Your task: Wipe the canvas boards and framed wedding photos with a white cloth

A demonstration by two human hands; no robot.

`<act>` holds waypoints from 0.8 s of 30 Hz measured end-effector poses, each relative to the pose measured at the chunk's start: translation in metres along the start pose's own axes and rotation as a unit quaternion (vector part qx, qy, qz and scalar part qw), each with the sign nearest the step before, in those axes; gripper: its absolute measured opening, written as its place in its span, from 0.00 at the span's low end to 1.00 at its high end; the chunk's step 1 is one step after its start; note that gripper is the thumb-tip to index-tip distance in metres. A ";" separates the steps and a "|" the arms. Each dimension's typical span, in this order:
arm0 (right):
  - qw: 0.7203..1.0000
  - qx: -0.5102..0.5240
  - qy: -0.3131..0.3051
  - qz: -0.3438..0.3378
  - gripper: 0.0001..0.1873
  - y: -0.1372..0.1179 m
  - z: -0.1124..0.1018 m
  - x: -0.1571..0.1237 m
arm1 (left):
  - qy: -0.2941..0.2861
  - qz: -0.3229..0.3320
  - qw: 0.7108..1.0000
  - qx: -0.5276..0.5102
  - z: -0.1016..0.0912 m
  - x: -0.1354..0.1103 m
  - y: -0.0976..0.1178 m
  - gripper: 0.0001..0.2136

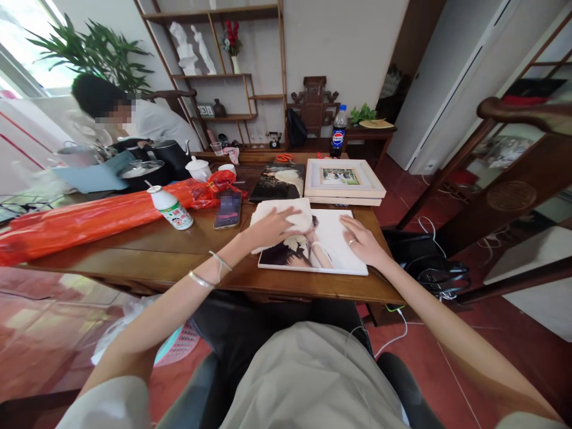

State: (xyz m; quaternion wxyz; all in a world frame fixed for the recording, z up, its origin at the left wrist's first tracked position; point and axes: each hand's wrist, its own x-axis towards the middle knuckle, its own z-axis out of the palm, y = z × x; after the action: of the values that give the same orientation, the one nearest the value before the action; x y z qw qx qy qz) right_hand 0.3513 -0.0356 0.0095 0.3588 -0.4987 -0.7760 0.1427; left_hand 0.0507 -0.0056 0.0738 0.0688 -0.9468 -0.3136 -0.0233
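A photo panel (333, 253) with a picture of people on a white ground lies flat on the wooden table in front of me. A white cloth (286, 210) covers its upper left part. My left hand (274, 227) rests flat on top of this cloth, fingers spread. My right hand (361, 239), with a ring on one finger, lies palm down on the panel's right side, fingers stretched out. Just behind the panel are a dark photo board (272, 183) and a stack of light frames (374, 186), the top one holding a small picture.
On the table (214, 250) stand a white bottle (172, 208), a phone (227, 210), a long red plastic-wrapped bundle (102, 208), orange scissors (285, 158) and a cola bottle (338, 132). A person (156, 119) leans over at the far left. A wooden chair (504, 179) stands right.
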 end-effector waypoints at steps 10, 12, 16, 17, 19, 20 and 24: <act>1.000 -0.006 -0.001 0.004 0.24 -0.002 0.000 -0.001 | -0.004 0.015 1.000 -0.014 -0.005 -0.006 0.011 0.19; 1.000 -0.009 -0.006 0.005 0.25 -0.002 -0.001 -0.001 | -0.006 0.025 1.000 -0.009 -0.008 -0.022 0.039 0.18; 1.000 -0.001 -0.001 -0.001 0.25 -0.001 0.000 -0.001 | 0.031 0.046 0.998 -0.012 -0.009 -0.048 0.095 0.17; 1.000 0.001 0.001 -0.003 0.25 0.000 0.000 -0.001 | 0.041 0.058 0.997 -0.014 -0.009 -0.051 0.104 0.17; 1.000 0.001 0.004 -0.005 0.25 0.001 0.000 0.000 | 0.047 0.077 0.996 -0.018 -0.009 -0.051 0.112 0.16; 1.000 0.000 0.005 -0.005 0.25 0.001 0.001 0.000 | 0.044 0.081 0.996 -0.020 -0.009 -0.048 0.111 0.16; 1.000 -0.009 0.003 -0.001 0.24 0.001 0.000 0.000 | 0.013 0.060 0.998 -0.006 -0.011 -0.020 0.082 0.15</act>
State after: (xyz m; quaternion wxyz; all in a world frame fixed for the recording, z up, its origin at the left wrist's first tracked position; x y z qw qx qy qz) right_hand 0.3519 -0.0352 0.0085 0.3564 -0.5017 -0.7767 0.1343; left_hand 0.0832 -0.0840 0.0731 0.0682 -0.9639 -0.2553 -0.0339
